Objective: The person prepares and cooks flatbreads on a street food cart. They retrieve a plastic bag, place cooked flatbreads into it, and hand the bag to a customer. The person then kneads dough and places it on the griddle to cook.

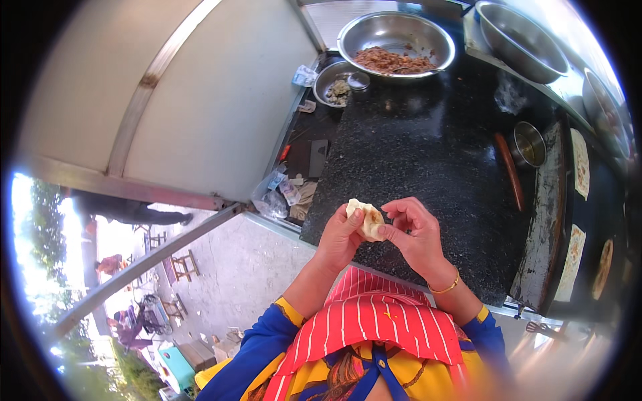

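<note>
A piece of pale dough (371, 223) with a brownish filling showing is held up over the near edge of the black stone counter (401, 145). My left hand (343, 233) grips its left side, thumb on top. The thumb of my right hand (414, 233) presses on its lower right edge, the other fingers curled beside it. Farther off stands a large steel basin (396, 25) with a reddish-brown crumbly filling (393, 61) and a utensil in it. Beside it is a smaller steel bowl (325, 80) with a pale chopped mixture (339, 91).
A wooden rolling pin (509, 170) lies on the right, beside a small steel bowl of yellowish liquid (529, 145). Flatbreads (581, 163) lie on a dark griddle (592, 220) beyond a worn ledge. Plastic bags (275, 203) and banknotes sit left of the counter.
</note>
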